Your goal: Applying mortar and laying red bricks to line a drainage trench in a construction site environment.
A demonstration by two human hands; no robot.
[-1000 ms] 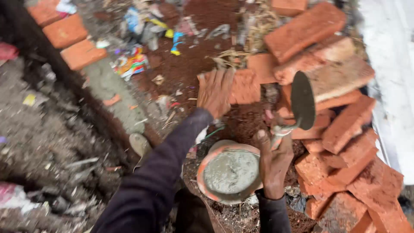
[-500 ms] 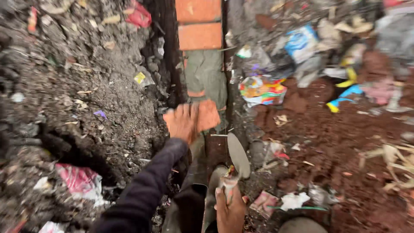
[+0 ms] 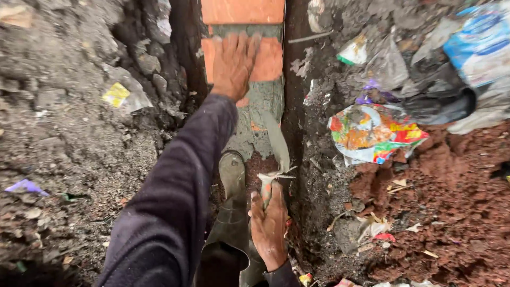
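Crumpled red-yellow wrapper (image 3: 374,133) right of trench; blue-white packet (image 3: 481,45) top right.

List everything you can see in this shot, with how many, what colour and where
Brick: one, orange, in the trench on grey mortar, under the left hand.
Laid brick: one, orange, top centre, beyond the first.
Mortar bed: one strip, grey, below the brick.
Trowel: one, mortar-coated grey blade, centre, in the right hand.
Boot: one, muddy grey-green, bottom centre in the trench.
Printed wrapper: one, red, yellow and green, right of the trench.
Blue-white bag: one, top right.
Yellow scrap: one, on grey dirt, left.
Red soil: a patch, lower right.
Left hand: flat on the brick, dark sleeve.
Right hand: closed on the trowel handle.
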